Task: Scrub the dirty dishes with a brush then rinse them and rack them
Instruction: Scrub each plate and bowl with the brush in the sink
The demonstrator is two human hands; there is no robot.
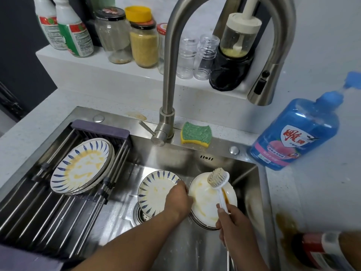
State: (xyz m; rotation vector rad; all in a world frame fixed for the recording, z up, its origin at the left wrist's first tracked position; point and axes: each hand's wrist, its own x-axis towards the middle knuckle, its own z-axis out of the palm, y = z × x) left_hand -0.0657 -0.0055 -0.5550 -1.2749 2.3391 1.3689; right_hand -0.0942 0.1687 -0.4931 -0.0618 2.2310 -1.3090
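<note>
In the steel sink [250, 184], my left hand [178, 200] grips the left rim of a white plate [205, 200] smeared with yellow, which tops a small stack. My right hand [232, 222] holds the white handle of a dish brush [217, 178], its bristle head resting on the plate's far edge. A blue-patterned dirty plate [154, 192] leans in the sink just left of my left hand. More dirty blue-patterned plates [82, 165] lie stacked on the roll-up rack [48, 208] over the sink's left half.
The tall faucet [170, 75] arches over the sink, with its spray head at the right. A green-and-yellow sponge [196, 134] lies on the sink ledge. A blue dish soap bottle [297, 132] stands at the right. Jars and bottles line the back shelf. A dark sauce bottle [320, 249] stands front right.
</note>
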